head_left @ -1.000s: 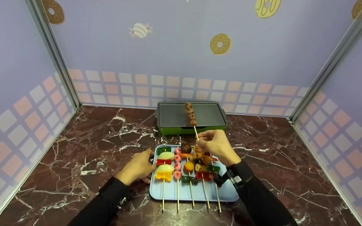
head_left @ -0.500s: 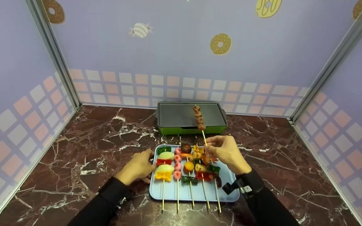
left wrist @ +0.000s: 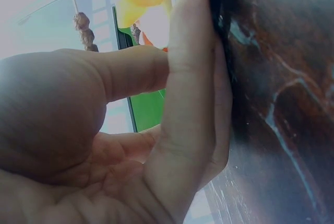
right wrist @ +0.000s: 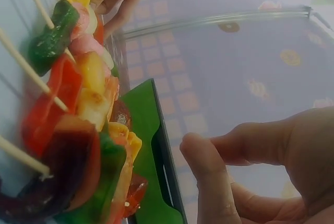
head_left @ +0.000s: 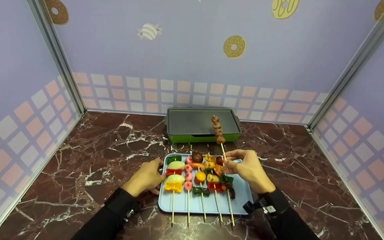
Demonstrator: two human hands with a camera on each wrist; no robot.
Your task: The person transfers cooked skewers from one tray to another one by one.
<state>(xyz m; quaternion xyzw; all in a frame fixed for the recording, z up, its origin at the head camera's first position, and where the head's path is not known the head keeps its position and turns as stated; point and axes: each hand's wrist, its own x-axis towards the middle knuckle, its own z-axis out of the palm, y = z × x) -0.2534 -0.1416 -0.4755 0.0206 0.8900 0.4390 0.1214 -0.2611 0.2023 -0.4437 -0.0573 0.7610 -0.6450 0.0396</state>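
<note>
My right hand (head_left: 249,170) pinches the bare stick of a meat skewer (head_left: 218,130) between thumb and fingers, above the tray's far right part. Its brown chunks point away from me and overlap the grill plate in the head view; the left wrist view also catches the meat skewer (left wrist: 85,30). In the right wrist view the stick is hidden behind my fingers (right wrist: 206,169). My left hand (head_left: 146,177) holds the left rim of a light blue tray (head_left: 195,205), thumb and fingers (left wrist: 189,67) curled at its edge.
Several skewers lie side by side on the tray, among them one with pink pieces (head_left: 188,176) and one with a yellow piece (head_left: 174,186); their sticks overhang the near rim. Behind stands a green grill (head_left: 185,138) with a dark flat plate. Patterned walls (head_left: 192,60) enclose the marbled tabletop (head_left: 112,166).
My right hand has moved right and toward me, bringing the meat skewer from over the grill's middle to its right part. My left hand and the tray have stayed put.
</note>
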